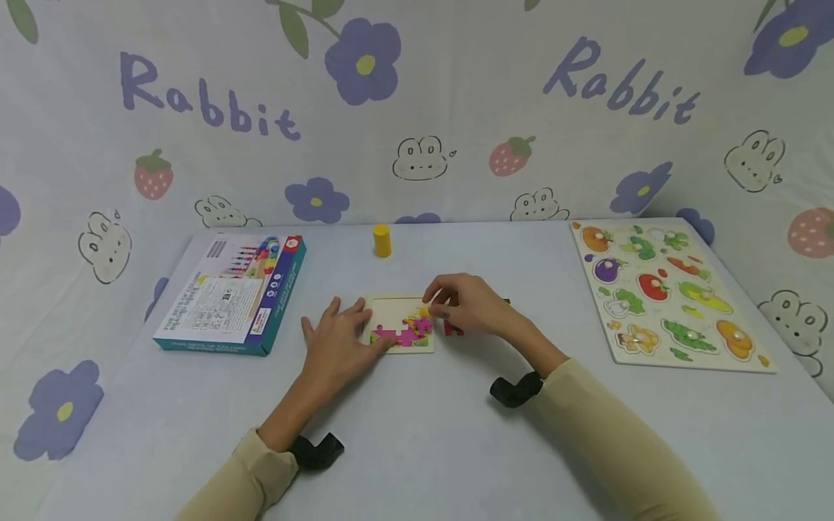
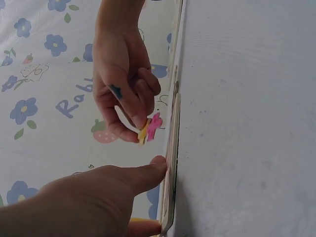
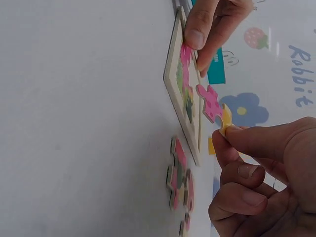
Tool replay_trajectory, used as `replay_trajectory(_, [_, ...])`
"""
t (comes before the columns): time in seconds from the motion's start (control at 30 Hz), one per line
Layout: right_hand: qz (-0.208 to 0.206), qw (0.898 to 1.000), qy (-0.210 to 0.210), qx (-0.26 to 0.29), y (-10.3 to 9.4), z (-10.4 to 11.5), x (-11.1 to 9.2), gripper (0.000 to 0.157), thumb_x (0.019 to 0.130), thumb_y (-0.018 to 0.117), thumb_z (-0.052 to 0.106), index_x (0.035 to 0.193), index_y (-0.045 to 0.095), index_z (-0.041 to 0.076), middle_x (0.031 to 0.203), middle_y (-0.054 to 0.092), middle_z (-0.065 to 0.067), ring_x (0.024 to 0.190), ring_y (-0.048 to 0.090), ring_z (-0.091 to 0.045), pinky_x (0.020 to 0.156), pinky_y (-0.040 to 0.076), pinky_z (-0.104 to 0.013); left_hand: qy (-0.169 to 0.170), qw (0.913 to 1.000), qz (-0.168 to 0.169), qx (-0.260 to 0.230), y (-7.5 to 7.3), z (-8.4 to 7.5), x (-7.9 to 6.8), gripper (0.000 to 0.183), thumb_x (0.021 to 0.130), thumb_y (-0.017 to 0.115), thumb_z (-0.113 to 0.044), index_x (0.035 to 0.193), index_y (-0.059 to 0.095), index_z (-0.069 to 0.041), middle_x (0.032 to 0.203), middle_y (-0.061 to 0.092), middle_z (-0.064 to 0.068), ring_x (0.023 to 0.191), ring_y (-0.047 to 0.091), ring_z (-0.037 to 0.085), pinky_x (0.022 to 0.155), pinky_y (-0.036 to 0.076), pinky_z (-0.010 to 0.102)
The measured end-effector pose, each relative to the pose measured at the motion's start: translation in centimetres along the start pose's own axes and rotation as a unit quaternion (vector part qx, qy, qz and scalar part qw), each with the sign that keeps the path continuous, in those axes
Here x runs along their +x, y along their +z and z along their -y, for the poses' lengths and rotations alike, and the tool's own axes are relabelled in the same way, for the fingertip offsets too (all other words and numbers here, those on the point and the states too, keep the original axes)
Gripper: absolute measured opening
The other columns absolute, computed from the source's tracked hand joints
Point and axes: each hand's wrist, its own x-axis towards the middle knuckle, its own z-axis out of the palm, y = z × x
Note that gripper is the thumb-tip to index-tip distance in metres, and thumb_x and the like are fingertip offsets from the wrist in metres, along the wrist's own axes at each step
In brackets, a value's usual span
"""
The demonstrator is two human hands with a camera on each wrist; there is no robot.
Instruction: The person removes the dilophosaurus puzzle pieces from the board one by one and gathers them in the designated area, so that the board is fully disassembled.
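My right hand (image 1: 472, 304) pinches a pink-and-yellow jigsaw piece (image 3: 211, 103) between thumb and index finger. The piece is held tilted above the right part of a small wooden puzzle tray (image 1: 391, 310). Several pink, yellow and green pieces (image 1: 405, 337) lie along the tray's near and right side; its bare wooden base shows at the far left. With fingers spread, my left hand (image 1: 335, 347) rests at the tray's left edge, its thumb touching the pieces there. Loose pieces (image 3: 178, 177) lie on the table right of the tray, partly hidden by my right hand in the head view.
A boxed set (image 1: 228, 297) lies at the left. Beyond the tray stands a yellow cylinder (image 1: 382, 241). On the right is a vegetable peg-puzzle board (image 1: 671, 297). Printed fabric (image 1: 456, 94) rises behind the table.
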Motion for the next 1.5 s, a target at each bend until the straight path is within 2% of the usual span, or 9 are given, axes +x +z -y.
replay_trajectory(0.17, [-0.004, 1.000, 0.001, 0.012, -0.9, -0.8, -0.9, 0.015, 0.100, 0.071, 0.012, 0.116, 0.074, 0.012, 0.106, 0.077, -0.008, 0.086, 0.067, -0.018, 0.074, 0.055, -0.029, 0.004, 0.9996, 0.013, -0.023, -0.2, 0.3, 0.1, 0.073, 0.096, 0.067, -0.063, 0.145, 0.065, -0.010, 0.162, 0.053, 0.009, 0.161, 0.032, 0.045, 0.121, 0.008, 0.087])
replay_trajectory(0.27, [-0.007, 1.000, 0.005, 0.009, -1.3, -1.3, -1.5, 0.015, 0.101, 0.072, 0.013, 0.115, 0.074, 0.012, 0.105, 0.076, -0.008, 0.086, 0.066, -0.018, 0.074, 0.054, -0.028, 0.016, 0.9991, 0.027, -0.028, -0.6, 0.9, 0.1, 0.066, 0.100, 0.062, -0.059, 0.147, 0.064, -0.012, 0.164, 0.052, 0.006, 0.161, 0.031, 0.044, 0.122, 0.008, 0.085])
replay_trajectory(0.47, [-0.018, 0.999, 0.023, -0.013, -2.2, -2.1, -2.8, 0.015, 0.101, 0.073, 0.016, 0.115, 0.076, 0.014, 0.105, 0.076, -0.006, 0.090, 0.063, -0.020, 0.077, 0.051, -0.030, 0.049, 0.9967, 0.053, -0.038, -1.3, 2.2, 0.2, 0.056, 0.101, 0.065, -0.047, 0.147, 0.064, -0.015, 0.166, 0.049, 0.004, 0.160, 0.031, 0.043, 0.125, 0.010, 0.082])
replay_trajectory(0.83, [-0.024, 0.999, 0.041, -0.023, -3.9, -4.3, -4.6, 0.015, 0.101, 0.071, 0.012, 0.115, 0.077, 0.011, 0.104, 0.075, -0.008, 0.090, 0.060, -0.021, 0.076, 0.051, -0.029, 0.107, 0.9910, 0.080, -0.005, -1.8, 3.6, 0.4, 0.060, 0.099, 0.065, -0.045, 0.152, 0.060, -0.019, 0.170, 0.044, 0.003, 0.159, 0.031, 0.043, 0.124, 0.012, 0.082])
replay_trajectory(1.1, [-0.020, 0.999, 0.038, -0.025, -3.9, -5.0, -5.0, 0.015, 0.101, 0.071, 0.012, 0.114, 0.078, 0.011, 0.104, 0.074, -0.009, 0.091, 0.059, -0.021, 0.077, 0.051, -0.029, 0.116, 0.9881, 0.100, 0.018, -2.2, 3.9, 0.3, 0.066, 0.096, 0.066, -0.046, 0.156, 0.055, -0.020, 0.174, 0.036, 0.006, 0.160, 0.029, 0.043, 0.125, 0.011, 0.081])
replay_trajectory(1.33, [-0.022, 0.998, 0.028, -0.051, -3.6, -5.3, -4.8, 0.015, 0.100, 0.071, 0.011, 0.114, 0.077, 0.010, 0.098, 0.074, -0.007, 0.083, 0.058, -0.018, 0.070, 0.049, -0.026, 0.112, 0.9887, 0.099, 0.017, -2.2, 4.0, 0.3, 0.065, 0.096, 0.067, -0.045, 0.155, 0.057, -0.021, 0.175, 0.033, 0.009, 0.159, 0.029, 0.042, 0.127, 0.011, 0.079])
replay_trajectory(1.5, [-0.023, 0.997, 0.023, -0.068, -3.2, -5.4, -4.6, 0.014, 0.100, 0.071, 0.011, 0.113, 0.077, 0.011, 0.096, 0.074, -0.006, 0.079, 0.059, -0.016, 0.071, 0.051, -0.026, 0.106, 0.9889, 0.104, 0.010, -2.1, 4.0, 0.2, 0.066, 0.096, 0.067, -0.045, 0.156, 0.056, -0.021, 0.176, 0.032, 0.009, 0.160, 0.027, 0.042, 0.127, 0.008, 0.079])
